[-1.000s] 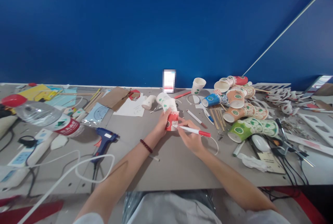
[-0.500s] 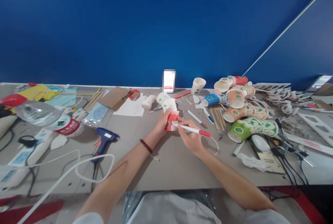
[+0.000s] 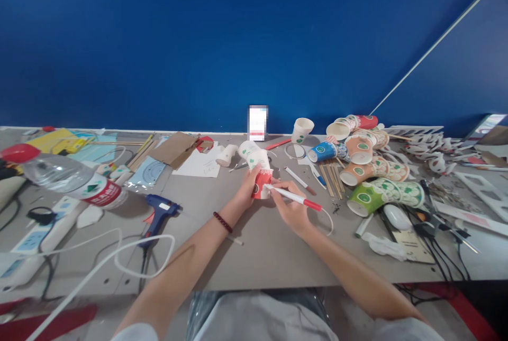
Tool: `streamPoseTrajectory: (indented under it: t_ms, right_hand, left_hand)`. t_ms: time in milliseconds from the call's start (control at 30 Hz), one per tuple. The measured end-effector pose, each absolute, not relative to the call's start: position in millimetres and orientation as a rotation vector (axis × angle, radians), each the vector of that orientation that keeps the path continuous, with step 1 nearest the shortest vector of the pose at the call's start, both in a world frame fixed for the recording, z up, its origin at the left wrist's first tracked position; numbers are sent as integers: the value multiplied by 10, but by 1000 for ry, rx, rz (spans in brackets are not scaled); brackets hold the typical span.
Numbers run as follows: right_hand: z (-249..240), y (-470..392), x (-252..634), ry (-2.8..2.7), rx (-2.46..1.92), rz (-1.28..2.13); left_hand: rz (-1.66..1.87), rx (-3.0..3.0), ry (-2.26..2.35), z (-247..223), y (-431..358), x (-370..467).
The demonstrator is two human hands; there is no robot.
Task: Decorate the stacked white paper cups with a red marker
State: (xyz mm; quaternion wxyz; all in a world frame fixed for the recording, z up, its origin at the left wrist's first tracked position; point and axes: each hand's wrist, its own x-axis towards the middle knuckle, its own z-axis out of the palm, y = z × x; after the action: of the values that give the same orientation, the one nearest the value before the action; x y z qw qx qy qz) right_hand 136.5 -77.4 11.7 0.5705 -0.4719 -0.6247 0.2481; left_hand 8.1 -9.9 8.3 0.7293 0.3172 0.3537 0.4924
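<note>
My left hand (image 3: 246,189) is closed around a red paper cup (image 3: 262,184) with a white pattern, held over the middle of the table. In my right hand (image 3: 292,209) is a white marker with a red end (image 3: 296,195), its tip at the cup's side; whether it touches the surface is too small to tell. White paper cups with green prints (image 3: 251,153) adjoin the far end of the red cup. Another whitish cup (image 3: 227,155) lies on its side just left of them.
A hot glue gun (image 3: 161,213), a water bottle (image 3: 75,178) and a power strip (image 3: 37,243) are at left. Stacked coloured paper cups (image 3: 367,199), wooden sticks (image 3: 332,180) and a white mouse (image 3: 397,218) lie at right. A lit phone (image 3: 257,123) leans on the blue wall.
The marker has shifted very slightly against the red cup with my right hand. My left hand and the cup look almost unmoved.
</note>
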Motion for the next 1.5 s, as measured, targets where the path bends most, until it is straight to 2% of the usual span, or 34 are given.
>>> streamPoseTrajectory:
  t_ms: [1500]
  right_hand:
    - [18, -763, 1390, -1393, -1109, 709]
  left_hand:
    - [1084, 629, 804, 96, -95, 88]
